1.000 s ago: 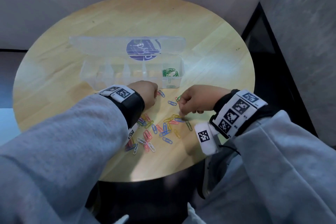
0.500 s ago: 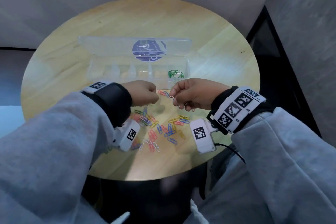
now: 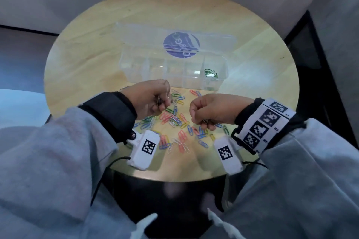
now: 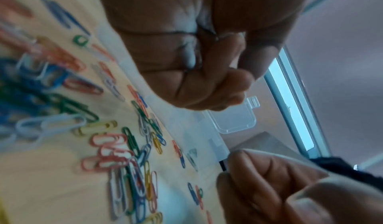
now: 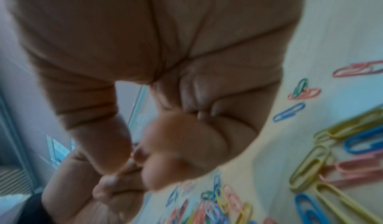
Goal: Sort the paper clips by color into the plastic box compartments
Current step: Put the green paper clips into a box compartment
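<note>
Loose paper clips (image 3: 175, 120) of several colours lie scattered on the round wooden table (image 3: 93, 58), in front of the clear plastic box (image 3: 155, 76). Its rightmost compartment holds green clips (image 3: 210, 72); the other compartments look empty. My left hand (image 3: 162, 103) hovers over the pile's left side, fingers curled, thumb pinched against the forefinger (image 4: 225, 47) on a small dark clip. My right hand (image 3: 202, 120) is a fist over the pile's right side, and a dark clip tip shows under its fingers. In the right wrist view the fist (image 5: 145, 154) hides any clip.
The box's lid (image 3: 180, 44), with a blue round sticker, lies open flat behind the box. The table's near edge is just below my wrists. A dark gap and a grey wall (image 3: 334, 25) stand to the right of the table.
Half a second ago my hands met fingertip to fingertip above the pile near the box. They have since drawn apart and come back toward me.
</note>
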`<state>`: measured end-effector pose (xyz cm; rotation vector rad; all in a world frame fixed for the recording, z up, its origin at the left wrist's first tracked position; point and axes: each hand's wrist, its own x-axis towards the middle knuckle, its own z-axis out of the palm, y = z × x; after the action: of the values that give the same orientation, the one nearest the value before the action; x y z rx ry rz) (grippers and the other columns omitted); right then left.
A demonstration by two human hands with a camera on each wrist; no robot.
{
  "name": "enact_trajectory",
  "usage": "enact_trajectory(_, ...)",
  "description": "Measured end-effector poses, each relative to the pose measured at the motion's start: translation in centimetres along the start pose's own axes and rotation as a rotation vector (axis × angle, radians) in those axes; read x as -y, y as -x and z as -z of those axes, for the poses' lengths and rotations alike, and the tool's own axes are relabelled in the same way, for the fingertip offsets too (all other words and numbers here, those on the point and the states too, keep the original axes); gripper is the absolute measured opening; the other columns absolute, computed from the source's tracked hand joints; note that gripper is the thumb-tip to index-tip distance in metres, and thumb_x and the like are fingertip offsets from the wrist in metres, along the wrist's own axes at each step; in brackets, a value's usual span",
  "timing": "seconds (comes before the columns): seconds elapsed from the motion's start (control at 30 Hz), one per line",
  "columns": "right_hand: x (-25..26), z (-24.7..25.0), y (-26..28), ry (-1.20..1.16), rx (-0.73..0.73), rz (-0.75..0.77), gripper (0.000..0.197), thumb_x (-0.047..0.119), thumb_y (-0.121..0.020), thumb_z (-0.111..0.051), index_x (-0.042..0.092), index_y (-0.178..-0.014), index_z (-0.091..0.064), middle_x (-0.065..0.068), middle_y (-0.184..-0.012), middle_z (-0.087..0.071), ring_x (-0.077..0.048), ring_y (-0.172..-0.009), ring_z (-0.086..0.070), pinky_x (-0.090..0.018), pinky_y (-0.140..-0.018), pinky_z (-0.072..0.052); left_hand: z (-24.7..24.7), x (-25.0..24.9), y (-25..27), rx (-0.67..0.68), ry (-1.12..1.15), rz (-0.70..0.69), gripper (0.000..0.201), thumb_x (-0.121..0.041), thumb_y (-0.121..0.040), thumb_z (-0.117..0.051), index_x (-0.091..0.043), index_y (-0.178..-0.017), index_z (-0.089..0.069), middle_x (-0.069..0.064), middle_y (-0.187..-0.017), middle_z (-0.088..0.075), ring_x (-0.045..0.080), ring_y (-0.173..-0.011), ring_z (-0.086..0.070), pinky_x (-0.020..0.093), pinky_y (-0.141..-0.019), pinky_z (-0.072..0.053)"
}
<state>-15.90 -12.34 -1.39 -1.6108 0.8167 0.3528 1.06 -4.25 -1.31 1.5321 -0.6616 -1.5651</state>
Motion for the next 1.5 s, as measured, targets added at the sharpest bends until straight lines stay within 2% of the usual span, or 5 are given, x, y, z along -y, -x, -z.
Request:
enact_trajectory(0.13, 0.2, -0.6, 0.1, 0.384, -0.037, -0.027, 0.022, 0.018, -0.078, -0.069, 0.018, -0.067, -0.05, 0.0, -0.058, -0.049, -0.014, -0.051, -0.041, -0.026, -0.052, -0.034, 0.4, 0.6, -0.1, 0.015, -0.024, 0.025, 0.022, -0.015, -0.061, -0.062, -0.017, -0.062, -0.041, -0.001, -0.049, -0.041, 0.006, -0.033, -0.032, 0.008, -0.035, -0.017)
enact_trajectory(0.23, 0.2, -1.6, 0.1, 0.646, -0.027, -0.052, 0.016, 0.03, -0.075, -0.068, 0.017, -0.07, -0.06, 0.007, -0.059, -0.055, -0.001, -0.045, -0.041, -0.013, -0.047, -0.034, 0.5, 0.8, -0.6, -0.051, -0.491, 0.038, 0.029, -0.027, -0.092, -0.052, -0.021, -0.069, -0.037, -0.003, -0.055, -0.037, 0.009, -0.04, -0.03, 0.018, -0.041, -0.02)
enact_trajectory(0.47, 0.2, -3.3, -1.0, 0.826, 0.026, -0.111, 0.026, 0.033, -0.076, -0.071, 0.011, -0.09, -0.07, -0.002, -0.071, -0.065, -0.012, -0.061, -0.05, -0.021, -0.051, -0.035, 0.7, 1.5, -0.7, -0.126, -1.337, -0.139, 0.014, -0.036, -0.087, -0.057, -0.024, -0.084, -0.051, -0.009, -0.066, -0.045, 0.017, -0.073, -0.047, 0.027, -0.056, -0.029)
enact_trajectory(1.1, 0.6, -4.6, -0.7, 1.061, -0.007, 0.001, 0.033, 0.032, -0.089, -0.052, 0.004, -0.103, -0.066, -0.007, -0.084, -0.055, -0.019, -0.076, -0.048, -0.016, -0.046, -0.025, -1.3, 2.0, -1.4, -0.052, -1.461, -0.173, 0.005, -0.026, -0.084, -0.062, -0.027, -0.085, -0.058, -0.012, -0.07, -0.041, 0.013, -0.08, -0.045, 0.023, -0.051, -0.025)
enact_trajectory(1.5, -0.5, 0.1, -0.4, 0.317, -0.105, -0.068, 0.023, 0.004, -0.074, -0.066, 0.018, -0.059, -0.054, 0.004, -0.05, -0.055, -0.005, -0.043, -0.046, -0.02, -0.048, -0.035, -0.6, 1.3, -1.0, -0.017, -1.342, -0.1, 0.014, -0.018, -0.082, -0.057, -0.022, -0.069, -0.051, -0.008, -0.065, -0.049, 0.005, -0.057, -0.043, 0.022, -0.05, -0.032)
